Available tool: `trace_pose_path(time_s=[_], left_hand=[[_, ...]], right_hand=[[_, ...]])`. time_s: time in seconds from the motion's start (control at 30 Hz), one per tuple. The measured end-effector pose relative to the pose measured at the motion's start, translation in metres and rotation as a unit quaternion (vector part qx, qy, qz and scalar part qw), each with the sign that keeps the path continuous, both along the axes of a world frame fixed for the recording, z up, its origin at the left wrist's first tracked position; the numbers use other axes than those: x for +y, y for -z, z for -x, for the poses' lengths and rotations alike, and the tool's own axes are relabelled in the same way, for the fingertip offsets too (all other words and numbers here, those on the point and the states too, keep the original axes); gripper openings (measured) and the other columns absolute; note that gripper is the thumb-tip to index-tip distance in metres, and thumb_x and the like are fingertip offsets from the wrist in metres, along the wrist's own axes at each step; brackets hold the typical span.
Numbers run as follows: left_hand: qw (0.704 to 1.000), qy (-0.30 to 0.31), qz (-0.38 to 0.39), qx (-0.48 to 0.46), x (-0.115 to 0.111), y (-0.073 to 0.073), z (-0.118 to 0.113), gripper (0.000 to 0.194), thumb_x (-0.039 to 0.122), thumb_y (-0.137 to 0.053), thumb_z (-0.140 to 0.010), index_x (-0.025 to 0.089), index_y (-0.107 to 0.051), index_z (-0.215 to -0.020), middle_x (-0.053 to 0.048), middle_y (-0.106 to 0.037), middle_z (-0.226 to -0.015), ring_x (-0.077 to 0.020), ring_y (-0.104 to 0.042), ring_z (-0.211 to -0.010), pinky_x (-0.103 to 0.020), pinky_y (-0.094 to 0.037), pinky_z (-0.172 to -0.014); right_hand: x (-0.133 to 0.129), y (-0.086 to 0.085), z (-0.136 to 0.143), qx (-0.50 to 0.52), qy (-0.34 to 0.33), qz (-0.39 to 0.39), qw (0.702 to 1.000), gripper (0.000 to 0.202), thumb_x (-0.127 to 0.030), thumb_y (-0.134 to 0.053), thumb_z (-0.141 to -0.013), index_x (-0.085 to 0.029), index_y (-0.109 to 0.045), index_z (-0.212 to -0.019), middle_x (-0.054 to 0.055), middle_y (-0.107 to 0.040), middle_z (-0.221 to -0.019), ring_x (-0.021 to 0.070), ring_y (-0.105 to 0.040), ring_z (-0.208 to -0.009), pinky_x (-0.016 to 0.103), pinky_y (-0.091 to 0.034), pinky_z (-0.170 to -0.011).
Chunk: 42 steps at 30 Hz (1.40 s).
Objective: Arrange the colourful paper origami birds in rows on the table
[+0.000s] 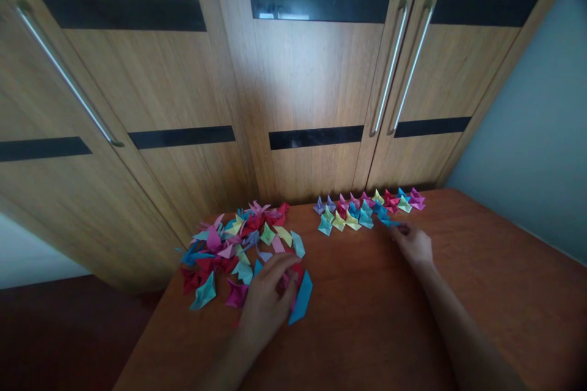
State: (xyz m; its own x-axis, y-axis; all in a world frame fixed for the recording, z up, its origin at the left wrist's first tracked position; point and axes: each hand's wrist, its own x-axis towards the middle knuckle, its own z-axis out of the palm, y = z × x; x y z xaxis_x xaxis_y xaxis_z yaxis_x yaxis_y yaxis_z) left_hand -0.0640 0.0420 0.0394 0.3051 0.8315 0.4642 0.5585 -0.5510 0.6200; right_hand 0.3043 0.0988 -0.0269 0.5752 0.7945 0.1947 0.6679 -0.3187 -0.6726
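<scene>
Folded papers [365,217] beside closed wardrobe [298,85]

Two hands [270,299], dozens of folded papers [338,222], three handles [389,67], seven dark strips [318,1].

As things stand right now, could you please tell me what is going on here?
Someone is handling folded paper pieces at a brown table. Their right hand touches a blue piece at the near side of the colourful rows toward the back. Their left hand curls at the near right side of a jumbled pile; whether it grips anything is unclear.
</scene>
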Motion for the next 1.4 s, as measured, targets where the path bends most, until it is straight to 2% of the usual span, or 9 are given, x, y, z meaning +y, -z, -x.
trace_pose_path(time_s=[0.07, 0.17, 0.3, 0.43, 0.67, 1.2, 1.4], left_hand=[[1.0, -0.014, -0.004, -0.001, 0.002, 0.0, 0.004, 0.025, 0.018, -0.05, -0.085, 0.023, -0.064, -0.105, -0.006, -0.066, -0.109, -0.0199, -0.061, -0.103, -0.035, -0.05, -0.09], [0.999, -0.032, -0.01, -0.003, 0.003, -0.001, 0.009, 0.026, 0.017, -0.05, -0.084, 0.024, -0.064, -0.105, -0.005, -0.066, -0.11, -0.0202, -0.06, -0.106, -0.035, -0.049, -0.091], [0.999, -0.039, -0.018, -0.009, 0.002, -0.002, 0.011, 0.03, 0.017, -0.051, -0.084, 0.023, -0.061, -0.112, -0.006, -0.065, -0.114, -0.0205, -0.059, -0.109, -0.034, -0.049, -0.091], [0.999, -0.044, -0.005, -0.017, 0.003, 0.0, 0.012, 0.031, 0.018, -0.051, -0.084, 0.023, -0.059, -0.114, -0.006, -0.063, -0.114, -0.0199, -0.061, -0.103, -0.035, -0.049, -0.089], [0.999, -0.037, 0.018, -0.027, 0.004, 0.0, 0.011, 0.029, 0.017, -0.051, -0.083, 0.022, -0.061, -0.109, -0.005, -0.065, -0.108, -0.0196, -0.062, -0.098, -0.034, -0.05, -0.086], [0.999, -0.037, -0.001, -0.014, 0.009, -0.001, 0.017, 0.026, 0.017, -0.05, -0.084, 0.023, -0.062, -0.106, -0.004, -0.064, -0.112, -0.0186, -0.059, -0.104, -0.032, -0.047, -0.09], [0.995, -0.097, -0.024, 0.011, 0.02, -0.003, 0.037, 0.027, 0.021, -0.049, -0.084, 0.021, -0.062, -0.108, -0.006, -0.064, -0.111, -0.0198, -0.062, -0.098, -0.032, -0.05, -0.084]], right_hand=[[0.002, 0.005, 0.003, -0.053, -0.003, 0.068, 0.996, 0.031, -0.044, -0.049, -0.081, -0.02, -0.066, -0.091, 0.009, -0.071, -0.086, 0.027, -0.066, -0.086, 0.03, -0.045, -0.067], [0.005, 0.003, 0.011, -0.102, 0.008, 0.132, 0.986, 0.036, -0.046, -0.044, -0.084, -0.022, -0.065, -0.101, 0.011, -0.07, -0.09, 0.0292, -0.066, -0.087, 0.032, -0.046, -0.066], [0.009, -0.004, 0.018, -0.129, 0.006, 0.181, 0.975, 0.041, -0.047, -0.039, -0.087, -0.022, -0.063, -0.109, 0.014, -0.069, -0.092, 0.0301, -0.066, -0.087, 0.036, -0.048, -0.068], [0.013, -0.007, 0.022, -0.155, -0.003, 0.217, 0.964, 0.041, -0.044, -0.038, -0.088, -0.021, -0.062, -0.112, 0.016, -0.068, -0.096, 0.03, -0.066, -0.088, 0.038, -0.049, -0.071], [0.016, -0.006, 0.026, -0.16, -0.003, 0.228, 0.96, 0.042, -0.041, -0.037, -0.088, -0.021, -0.058, -0.119, 0.016, -0.066, -0.104, 0.0332, -0.064, -0.094, 0.042, -0.048, -0.077], [0.013, -0.006, 0.027, -0.166, -0.002, 0.221, 0.961, 0.042, -0.045, -0.035, -0.088, -0.02, -0.06, -0.111, 0.017, -0.066, -0.1, 0.0322, -0.064, -0.091, 0.042, -0.049, -0.073], [0.01, -0.007, 0.028, -0.157, -0.006, 0.21, 0.965, 0.038, -0.044, -0.037, -0.088, -0.02, -0.059, -0.107, 0.015, -0.067, -0.097, 0.0316, -0.064, -0.09, 0.04, -0.048, -0.073]])
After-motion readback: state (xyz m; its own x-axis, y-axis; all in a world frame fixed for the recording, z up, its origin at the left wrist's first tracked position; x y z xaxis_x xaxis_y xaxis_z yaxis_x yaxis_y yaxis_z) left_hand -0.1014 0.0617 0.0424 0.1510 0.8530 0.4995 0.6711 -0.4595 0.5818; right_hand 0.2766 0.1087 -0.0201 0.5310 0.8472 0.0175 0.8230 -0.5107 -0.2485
